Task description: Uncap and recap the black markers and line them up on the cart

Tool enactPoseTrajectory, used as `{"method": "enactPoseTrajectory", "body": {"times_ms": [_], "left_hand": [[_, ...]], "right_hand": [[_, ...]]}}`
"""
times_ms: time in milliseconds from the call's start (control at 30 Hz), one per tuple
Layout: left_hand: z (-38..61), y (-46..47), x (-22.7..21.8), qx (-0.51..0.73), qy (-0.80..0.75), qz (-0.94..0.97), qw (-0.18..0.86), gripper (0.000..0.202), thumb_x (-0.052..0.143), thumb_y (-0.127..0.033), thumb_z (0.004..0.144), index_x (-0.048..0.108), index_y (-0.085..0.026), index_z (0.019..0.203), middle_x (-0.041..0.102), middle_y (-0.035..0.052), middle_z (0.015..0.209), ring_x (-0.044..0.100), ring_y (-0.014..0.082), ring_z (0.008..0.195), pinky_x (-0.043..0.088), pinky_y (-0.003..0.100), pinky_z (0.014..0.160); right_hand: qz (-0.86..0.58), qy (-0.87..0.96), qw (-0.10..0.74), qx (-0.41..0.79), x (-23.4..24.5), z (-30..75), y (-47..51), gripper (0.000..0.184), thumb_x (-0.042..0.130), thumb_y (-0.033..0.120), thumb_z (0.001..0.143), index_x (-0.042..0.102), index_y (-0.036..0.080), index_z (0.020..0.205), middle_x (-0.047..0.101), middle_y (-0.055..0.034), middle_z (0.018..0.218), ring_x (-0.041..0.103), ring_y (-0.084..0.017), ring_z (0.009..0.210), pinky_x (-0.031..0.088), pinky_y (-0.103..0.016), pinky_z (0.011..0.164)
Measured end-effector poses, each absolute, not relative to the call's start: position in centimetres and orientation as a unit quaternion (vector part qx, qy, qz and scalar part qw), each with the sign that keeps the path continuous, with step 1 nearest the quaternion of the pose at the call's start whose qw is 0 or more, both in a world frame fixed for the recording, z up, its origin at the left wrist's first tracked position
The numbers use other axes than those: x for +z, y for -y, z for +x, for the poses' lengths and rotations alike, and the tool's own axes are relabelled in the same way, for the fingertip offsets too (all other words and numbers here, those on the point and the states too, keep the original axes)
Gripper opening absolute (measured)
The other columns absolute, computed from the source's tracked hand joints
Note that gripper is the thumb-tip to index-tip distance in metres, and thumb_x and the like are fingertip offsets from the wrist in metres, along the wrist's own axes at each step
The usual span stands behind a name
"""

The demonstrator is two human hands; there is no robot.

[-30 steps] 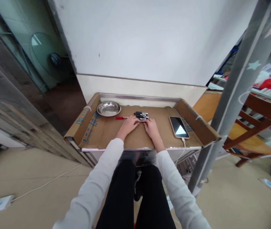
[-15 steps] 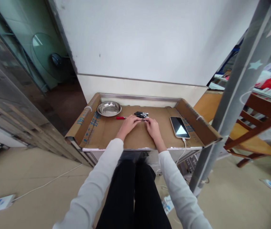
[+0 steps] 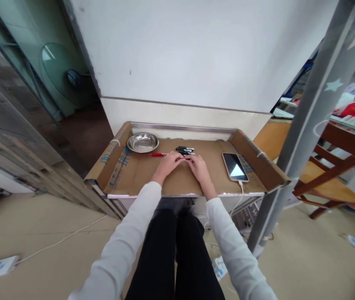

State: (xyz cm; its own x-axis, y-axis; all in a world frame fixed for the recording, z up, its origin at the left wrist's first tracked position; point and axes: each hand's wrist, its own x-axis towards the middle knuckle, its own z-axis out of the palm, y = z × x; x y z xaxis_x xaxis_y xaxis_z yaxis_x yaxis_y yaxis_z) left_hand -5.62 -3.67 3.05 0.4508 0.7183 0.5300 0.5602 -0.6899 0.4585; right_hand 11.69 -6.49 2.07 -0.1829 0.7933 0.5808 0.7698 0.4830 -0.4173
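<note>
My left hand and my right hand meet over the middle of the cardboard-lined table. The fingertips of both are closed and nearly touching; whatever small thing sits between them is hidden. Just beyond the fingers lies a group of several black pens, side by side. A red pen pokes out left of my left hand, its other end covered by that hand.
A round steel dish stands at the back left. On the right lies a phone with a white cable hanging over the front edge. Folded cardboard walls border the sides. A grey post and wooden chair stand further right.
My right hand has shifted slightly left, its fingertips closing up to my left hand's. A thin dark thing seen between them before is now hidden. White clothing moved behind the chair.
</note>
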Motion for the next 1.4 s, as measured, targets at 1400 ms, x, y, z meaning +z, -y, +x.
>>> {"method": "enactPoseTrajectory", "body": {"times_ms": [1400], "left_hand": [[-5.41,4.12,3.33,0.337,-0.405,0.846,0.078,0.018,0.047,-0.03,0.089,0.06,-0.021,0.099,0.064,0.0041,0.107,0.051,0.0203,0.102,0.035,0.035,0.09]], "right_hand": [[-0.627,0.678,0.381,-0.037,2.31,12.18,6.68,0.025,0.039,0.025,0.091,0.062,0.021,0.1,0.068,-0.0069,0.1,0.058,-0.022,0.092,0.037,-0.036,0.084]]}}
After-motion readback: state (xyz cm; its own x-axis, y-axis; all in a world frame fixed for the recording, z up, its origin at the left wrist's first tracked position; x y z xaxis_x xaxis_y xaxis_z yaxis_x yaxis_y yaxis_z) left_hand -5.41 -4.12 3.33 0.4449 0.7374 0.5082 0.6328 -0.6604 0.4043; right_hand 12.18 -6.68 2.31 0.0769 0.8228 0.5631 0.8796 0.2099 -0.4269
